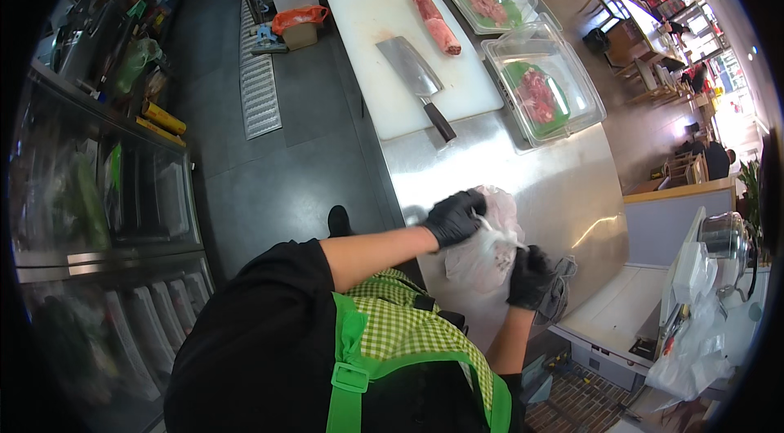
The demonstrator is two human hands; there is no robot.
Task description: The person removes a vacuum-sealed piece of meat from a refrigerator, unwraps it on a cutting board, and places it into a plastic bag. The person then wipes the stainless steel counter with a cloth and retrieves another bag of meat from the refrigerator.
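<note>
My left hand (456, 218), in a black glove, pinches one twisted end of a white plastic bag (481, 261). The other end is held by my right hand (530, 277), gloved alike, so the bag's neck is drawn out between the two. Something pinkish shows through the thin plastic, but I cannot tell what. The bag rests on a stainless steel worktop (569, 188). Beyond it, a cleaver (411, 68) with a dark handle lies on a white cutting board (361, 96). A long piece of raw meat (436, 25) lies near the board's right side.
Lidded clear plastic containers (588, 120) with meat on green liners line the worktop's right edge. A grey cloth (557, 292) lies beside my right hand. On my left stands a glass-door refrigerator (110, 258). An orange-red plastic bag (299, 19) tops a box beyond the floor (288, 188).
</note>
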